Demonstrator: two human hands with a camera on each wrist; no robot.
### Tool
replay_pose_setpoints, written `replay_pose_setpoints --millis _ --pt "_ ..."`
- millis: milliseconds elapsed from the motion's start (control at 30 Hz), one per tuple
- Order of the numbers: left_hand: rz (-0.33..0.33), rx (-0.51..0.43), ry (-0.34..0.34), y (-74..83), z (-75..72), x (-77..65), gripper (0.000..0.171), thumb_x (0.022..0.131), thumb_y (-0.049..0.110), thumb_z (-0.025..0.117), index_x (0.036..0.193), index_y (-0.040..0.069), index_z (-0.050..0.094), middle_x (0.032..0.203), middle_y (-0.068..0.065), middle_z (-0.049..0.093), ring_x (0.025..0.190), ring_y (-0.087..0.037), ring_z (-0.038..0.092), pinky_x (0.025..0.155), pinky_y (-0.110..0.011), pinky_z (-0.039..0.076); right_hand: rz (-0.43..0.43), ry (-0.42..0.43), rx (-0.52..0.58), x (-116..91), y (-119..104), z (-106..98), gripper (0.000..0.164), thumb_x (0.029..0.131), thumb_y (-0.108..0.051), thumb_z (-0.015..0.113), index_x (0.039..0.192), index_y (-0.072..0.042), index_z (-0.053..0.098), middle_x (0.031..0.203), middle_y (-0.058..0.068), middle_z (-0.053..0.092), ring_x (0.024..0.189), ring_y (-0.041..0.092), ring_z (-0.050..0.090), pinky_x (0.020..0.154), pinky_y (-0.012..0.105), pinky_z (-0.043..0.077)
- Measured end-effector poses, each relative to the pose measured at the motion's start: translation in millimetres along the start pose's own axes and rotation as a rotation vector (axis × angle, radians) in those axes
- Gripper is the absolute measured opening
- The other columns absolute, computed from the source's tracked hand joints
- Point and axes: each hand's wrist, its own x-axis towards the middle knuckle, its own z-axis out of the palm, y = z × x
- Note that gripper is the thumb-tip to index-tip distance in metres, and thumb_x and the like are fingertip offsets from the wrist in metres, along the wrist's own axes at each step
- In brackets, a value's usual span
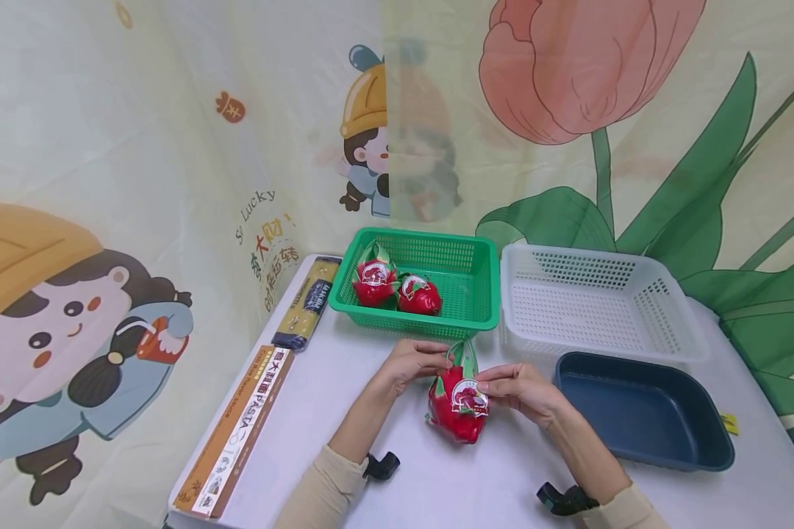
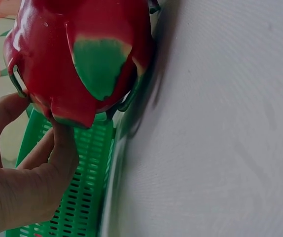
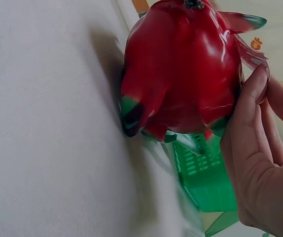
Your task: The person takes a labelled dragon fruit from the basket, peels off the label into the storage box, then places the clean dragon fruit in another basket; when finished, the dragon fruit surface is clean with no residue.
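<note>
A red dragon fruit (image 1: pixel 451 425) with green-tipped scales sits on the white table in front of the green basket. My left hand (image 1: pixel 410 366) pinches it near its leafy top from the left; in the left wrist view, thumb and fingers (image 2: pixel 62 153) meet at a scale. On the fruit's upper side is a round white and red label (image 1: pixel 471 399). My right hand (image 1: pixel 526 391) pinches the label's right edge, which stands off the skin in the right wrist view (image 3: pixel 252 55). Two more labelled dragon fruits (image 1: pixel 373 286) lie in the green basket (image 1: pixel 466 321).
Right of the green basket stands a white basket (image 1: pixel 569 316), with a dark blue tray (image 1: pixel 648 411) in front of it. A spaghetti packet (image 1: pixel 307 305) and a long pasta box (image 1: pixel 234 433) line the table's left edge. Printed curtains hang behind.
</note>
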Motion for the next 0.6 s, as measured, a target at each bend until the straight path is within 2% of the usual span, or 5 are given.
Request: replay_pose_setpoints --millis 367,467,600 --pt "-0.009 -0.001 0.010 -3.4 0.3 2.2 0.035 0.088 0.004 0.081 0.121 -0.005 0.074 0.104 -0.015 0.079 0.084 -0.016 0.076 0.085 -0.034 0.064 0.001 0.009 0.026 1 5 -2 0.018 0.097 -0.004 0.069 0.098 -0.014 0.083 0.096 0.003 0.079 0.085 0.012 0.074 0.080 0.028 0.064" --pt "-0.012 -0.001 0.018 -4.1 -1.6 0.9 0.035 0.090 0.008 0.080 0.122 -0.003 0.075 0.107 -0.015 0.079 0.091 -0.021 0.077 0.089 -0.036 0.063 -0.018 0.009 0.079 -4 -1 -6 0.023 0.100 -0.003 0.065 0.099 -0.017 0.083 0.098 0.002 0.079 0.086 0.012 0.074 0.081 0.027 0.063" --pt "-0.002 0.011 0.023 -3.3 -3.4 -2.3 0.035 0.091 0.011 0.080 0.123 0.000 0.075 0.111 -0.013 0.078 0.098 -0.024 0.077 0.090 -0.036 0.063 -0.067 0.071 0.120 -13 -15 -12 0.027 0.102 -0.001 0.062 0.099 -0.018 0.084 0.100 0.001 0.079 0.086 0.012 0.075 0.082 0.027 0.063"
